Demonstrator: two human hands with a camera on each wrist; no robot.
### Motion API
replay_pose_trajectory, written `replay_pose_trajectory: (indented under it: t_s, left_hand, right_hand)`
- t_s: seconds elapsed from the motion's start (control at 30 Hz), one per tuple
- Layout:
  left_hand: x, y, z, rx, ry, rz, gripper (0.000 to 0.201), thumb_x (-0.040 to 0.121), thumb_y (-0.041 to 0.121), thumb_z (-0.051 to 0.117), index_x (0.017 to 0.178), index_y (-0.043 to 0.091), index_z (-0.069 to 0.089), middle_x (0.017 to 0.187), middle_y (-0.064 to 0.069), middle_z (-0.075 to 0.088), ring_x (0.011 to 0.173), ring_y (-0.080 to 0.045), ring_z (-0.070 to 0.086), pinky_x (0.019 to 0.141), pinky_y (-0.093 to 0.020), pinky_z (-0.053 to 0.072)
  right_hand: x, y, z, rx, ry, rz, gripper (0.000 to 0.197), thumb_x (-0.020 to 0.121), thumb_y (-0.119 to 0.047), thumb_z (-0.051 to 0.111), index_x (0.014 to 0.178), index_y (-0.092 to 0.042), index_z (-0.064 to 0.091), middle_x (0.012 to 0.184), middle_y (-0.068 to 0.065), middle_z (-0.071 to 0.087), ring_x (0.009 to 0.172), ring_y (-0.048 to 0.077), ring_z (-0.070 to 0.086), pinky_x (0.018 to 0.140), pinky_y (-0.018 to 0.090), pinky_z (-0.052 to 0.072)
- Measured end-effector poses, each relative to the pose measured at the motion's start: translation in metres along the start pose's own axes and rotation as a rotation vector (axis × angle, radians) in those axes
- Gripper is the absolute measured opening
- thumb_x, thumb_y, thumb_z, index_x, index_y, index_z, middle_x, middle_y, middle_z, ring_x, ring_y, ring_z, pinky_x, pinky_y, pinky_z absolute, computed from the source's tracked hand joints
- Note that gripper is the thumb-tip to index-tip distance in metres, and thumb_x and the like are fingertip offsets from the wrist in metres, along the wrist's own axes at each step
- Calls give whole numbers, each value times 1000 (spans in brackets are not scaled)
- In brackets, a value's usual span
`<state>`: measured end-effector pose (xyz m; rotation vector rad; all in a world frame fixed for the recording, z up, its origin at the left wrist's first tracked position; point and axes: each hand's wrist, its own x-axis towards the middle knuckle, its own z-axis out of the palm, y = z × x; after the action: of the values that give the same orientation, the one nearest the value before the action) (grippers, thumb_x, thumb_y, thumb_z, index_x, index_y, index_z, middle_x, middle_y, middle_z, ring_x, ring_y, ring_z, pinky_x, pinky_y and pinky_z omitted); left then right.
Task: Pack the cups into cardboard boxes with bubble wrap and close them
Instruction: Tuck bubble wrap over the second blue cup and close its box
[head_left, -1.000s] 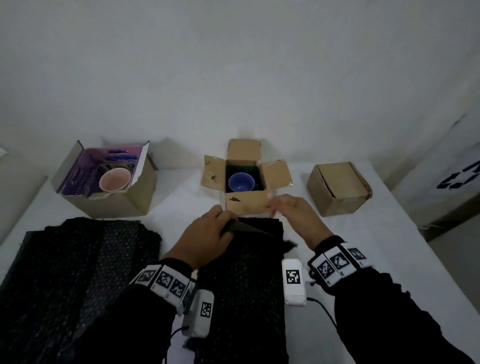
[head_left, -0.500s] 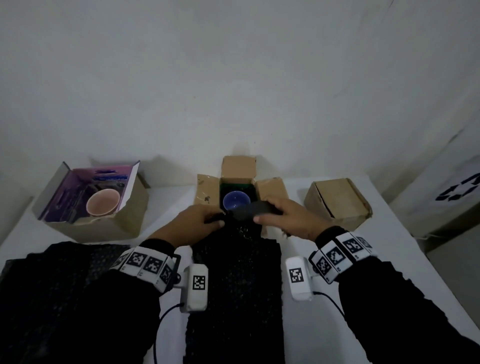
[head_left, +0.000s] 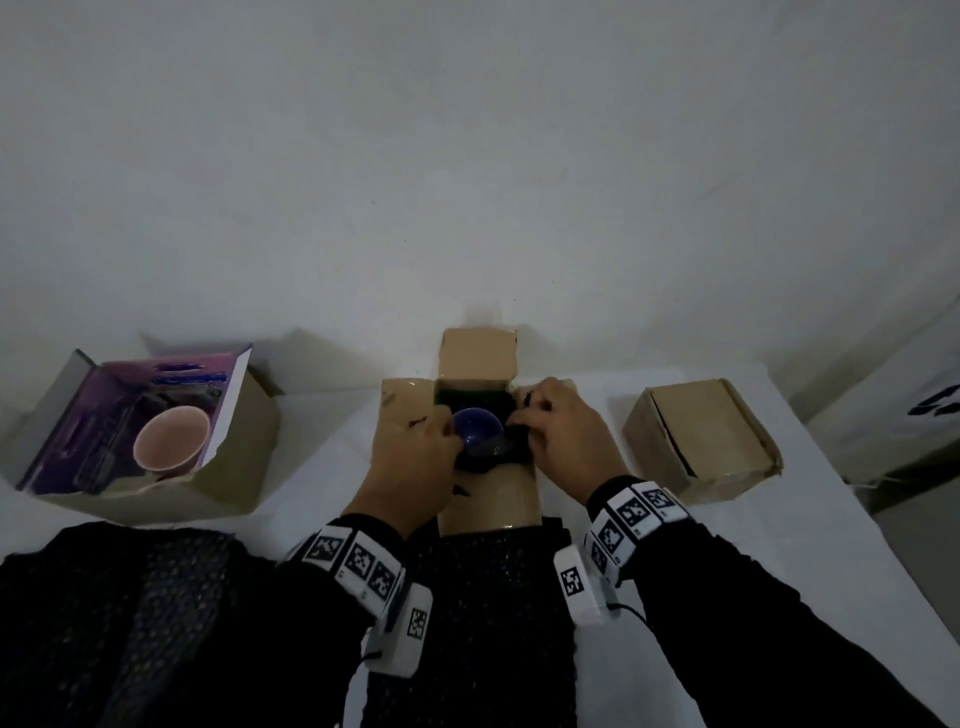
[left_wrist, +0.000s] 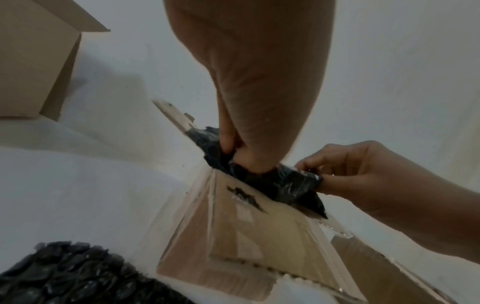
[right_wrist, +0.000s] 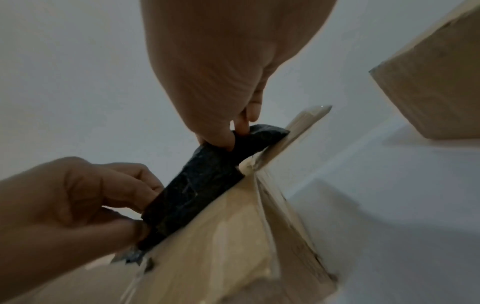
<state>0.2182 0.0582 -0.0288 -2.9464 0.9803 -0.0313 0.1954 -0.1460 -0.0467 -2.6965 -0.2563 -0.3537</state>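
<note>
An open cardboard box (head_left: 483, 493) stands mid-table with a blue cup (head_left: 478, 439) inside on black bubble wrap. A folded piece of black bubble wrap (left_wrist: 280, 185) (right_wrist: 207, 181) lies over the box's near rim. My left hand (head_left: 415, 462) (left_wrist: 246, 156) pinches its left end and my right hand (head_left: 561, 441) (right_wrist: 233, 135) pinches its right end, both at the box opening beside the cup. On the left, a pink cup (head_left: 171, 441) sits in an open box with purple lining (head_left: 156, 431).
A shut cardboard box (head_left: 701, 441) stands to the right. Sheets of black bubble wrap (head_left: 130, 613) lie on the white table (head_left: 322, 467) near me, one strip (head_left: 493, 623) running between my forearms. A white wall rises behind the boxes.
Both hands lifted the folded piece of bubble wrap off the strip and carried it forward to the middle box, where it now sits at the opening by the blue cup.
</note>
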Motion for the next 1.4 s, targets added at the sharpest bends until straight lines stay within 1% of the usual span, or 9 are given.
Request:
replay_pose_trajectory:
  t_s: [0.13,0.37,0.63,0.77,0.87,1.1,1.27,1.33,1.4]
  left_hand:
    - [-3,0,0,-28,-113,-2,36,89,39,35,95,21,66,112,3,54,79,-14,52,72,-30,33]
    - [2,-4,1,240,-150,69,36,91,38,39,109,24,67,115,0,55,115,-28,41,100,-44,25]
    - [14,-1,-7,222,-153,-75,24,92,31,47,94,25,70,92,7,66,102,-22,53,98,-41,28]
    - [15,-3,-4,230,-158,35,26,93,31,44,91,23,69,88,6,67,93,-20,54,87,-40,30]
    - [10,-8,1,190,-136,81,46,92,43,29,93,21,69,88,5,67,96,-20,50,93,-42,28]
    - [7,-3,10,86,-289,5,57,95,50,19,113,22,66,113,3,66,127,-24,34,112,-54,-1]
    - [20,-11,-5,185,-196,73,36,95,41,38,112,22,63,114,-1,56,106,-23,49,92,-41,33]
    - [24,-14,0,134,-109,70,35,92,35,46,124,25,55,121,-2,48,106,-23,49,89,-40,36]
    - [25,-17,6,105,-108,75,52,93,31,49,143,31,37,134,-3,43,113,-26,47,92,-41,38]
  right_hand:
    - [-3,-5,8,102,-114,-110,25,75,-19,56,91,-11,73,92,6,54,84,20,52,69,27,44]
    - [-5,-2,22,-23,-168,-172,34,87,-33,45,82,-12,72,86,5,60,73,21,54,68,33,43]
    - [16,-24,26,-209,-226,-28,19,82,-17,61,101,-19,64,98,7,60,88,29,56,69,35,34]
    - [14,-25,21,-108,-417,-46,26,89,-25,48,101,-15,68,99,8,62,86,27,59,70,32,43]
    - [8,-25,19,-142,-446,-91,46,91,-40,31,91,-17,70,86,4,66,79,22,60,78,34,41]
    - [6,-27,28,-325,-551,-77,54,101,-43,23,75,-20,65,74,-1,68,75,18,58,94,40,26]
    - [15,-20,15,-264,-241,8,21,85,-41,60,90,-21,57,94,2,64,88,24,57,79,36,38]
    - [16,-12,16,-315,-233,39,41,80,-40,66,115,-21,59,114,5,62,102,30,53,84,40,39]
    - [18,-9,18,-416,-302,30,40,82,-35,62,120,-23,61,113,5,63,106,31,51,84,40,38]
